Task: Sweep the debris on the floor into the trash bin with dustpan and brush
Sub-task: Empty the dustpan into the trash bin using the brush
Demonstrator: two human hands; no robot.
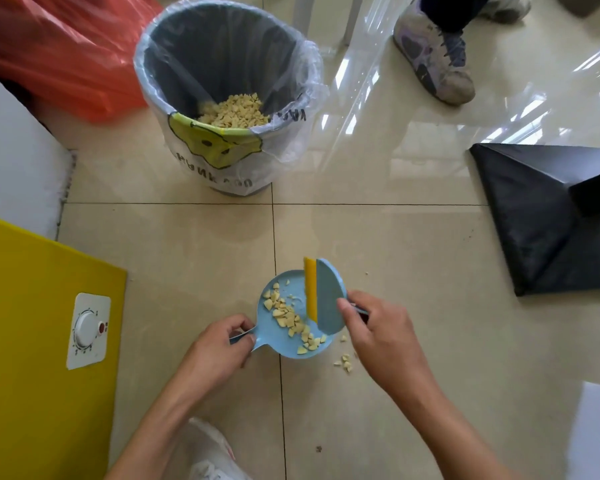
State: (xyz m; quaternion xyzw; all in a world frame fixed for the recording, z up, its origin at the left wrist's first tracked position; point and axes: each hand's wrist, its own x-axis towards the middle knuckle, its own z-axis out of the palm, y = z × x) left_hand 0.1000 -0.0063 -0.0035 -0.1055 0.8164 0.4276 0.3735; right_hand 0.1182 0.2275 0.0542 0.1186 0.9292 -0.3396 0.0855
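Note:
A small light-blue dustpan (284,344) lies on the tiled floor with several pale yellow debris chips (290,317) in it. My left hand (219,348) grips its handle at the left. My right hand (378,330) holds a blue brush (329,299) with a yellow edge, its edge resting on the pan's right side. A few chips (345,362) lie on the floor just right of the pan. The grey trash bin (174,60), lined with a clear bag, stands farther away and holds a heap of the same chips.
A yellow board (32,341) with a white dial lies at the left, a white block above it. An orange plastic bag (66,53) sits behind the bin. A black sheet (541,216) lies right. Another person's shoe (433,53) is top right. My own shoe (208,452) is below.

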